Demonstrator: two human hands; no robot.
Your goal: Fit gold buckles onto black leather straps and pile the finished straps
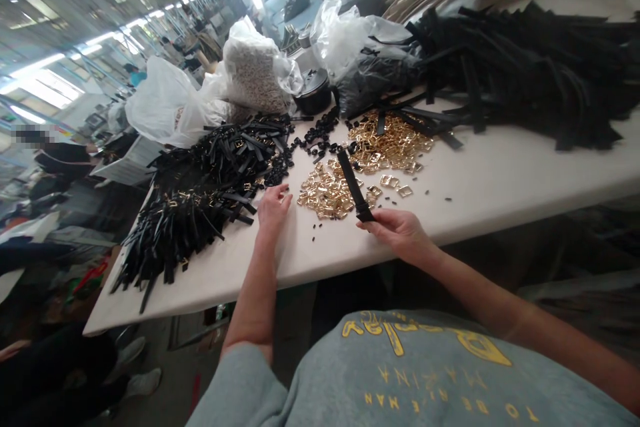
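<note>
Strap (354,185) clenched in right hand (400,233), left hand (274,208) empty, near black strap pile (200,193)

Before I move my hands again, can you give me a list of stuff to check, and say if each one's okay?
1. Black strap gripped: ok, the right hand pinches its near end.
2. Strap's far end free: ok, no fingers on it.
3. Left hand empty: cannot tell, its fingers are curled and could hide a tiny piece.
4. Gold buckles close by: ok, they look easy to reach, just past your hands.
5. Buckles all heaped together: not ok, a few lie loose off to the right.
6. Table free of little bits: not ok, tiny dark pieces are scattered near the buckles.
</note>
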